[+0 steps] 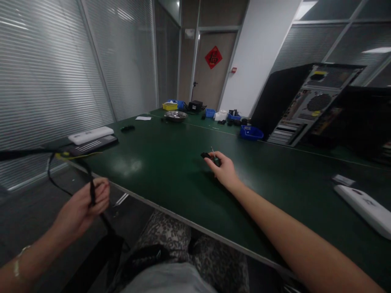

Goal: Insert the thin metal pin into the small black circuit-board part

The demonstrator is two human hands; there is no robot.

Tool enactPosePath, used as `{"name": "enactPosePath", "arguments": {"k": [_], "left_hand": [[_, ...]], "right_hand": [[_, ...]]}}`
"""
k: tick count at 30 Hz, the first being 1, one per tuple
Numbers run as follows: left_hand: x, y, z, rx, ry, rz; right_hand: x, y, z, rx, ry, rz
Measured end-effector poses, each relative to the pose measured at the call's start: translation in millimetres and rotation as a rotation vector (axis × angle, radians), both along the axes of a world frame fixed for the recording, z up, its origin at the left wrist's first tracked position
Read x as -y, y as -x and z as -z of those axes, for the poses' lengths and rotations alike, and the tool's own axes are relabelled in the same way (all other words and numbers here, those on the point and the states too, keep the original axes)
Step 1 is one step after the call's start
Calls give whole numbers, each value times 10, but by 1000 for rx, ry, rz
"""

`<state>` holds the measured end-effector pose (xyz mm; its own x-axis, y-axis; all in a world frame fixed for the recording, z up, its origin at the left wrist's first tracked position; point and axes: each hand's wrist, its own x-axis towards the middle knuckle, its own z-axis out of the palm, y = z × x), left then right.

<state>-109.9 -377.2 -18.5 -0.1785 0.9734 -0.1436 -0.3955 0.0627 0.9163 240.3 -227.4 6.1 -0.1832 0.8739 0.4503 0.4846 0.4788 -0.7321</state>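
Near the middle of the green table (171,171), our right hand (224,171) closed around a small black screwdriver (210,156), while off its near edge our left hand (82,209) pinched a black strap (69,179).

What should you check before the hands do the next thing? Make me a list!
1. Left hand grips the black strap: ok.
2. Right hand is on the small black tool: ok, though how firmly, cannot tell.
3. Tool lies flat on the green table: cannot tell, the fingers hide part of it.
4. Bare table around the right hand: ok.
5. Strap free of the table edge: cannot tell; it runs off to the left.
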Motion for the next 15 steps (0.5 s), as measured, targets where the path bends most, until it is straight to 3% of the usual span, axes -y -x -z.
{"name": "enactPosePath", "arguments": {"k": [2,4,6,9,11,15], "left_hand": [[-116,-240,-324,40,-229,34],[-203,-617,-567,74,-363,143],[-265,-1040,-709,53,-376,366],[-377,-1576,-770,-73,-331,702],[-510,-1805,-765,-146,-324,822],[-930,-1991,-807,-219,-302,787]], "right_hand": [[129,17,-31,-16,-25,-1],[258,18,-81,-35,-54,-10],[364,2,-134,-65,-59,-40],[452,-48,-207,-114,-45,-54],[472,-93,-250,-111,-55,-40],[440,-219,-296,-134,-61,14]]}}
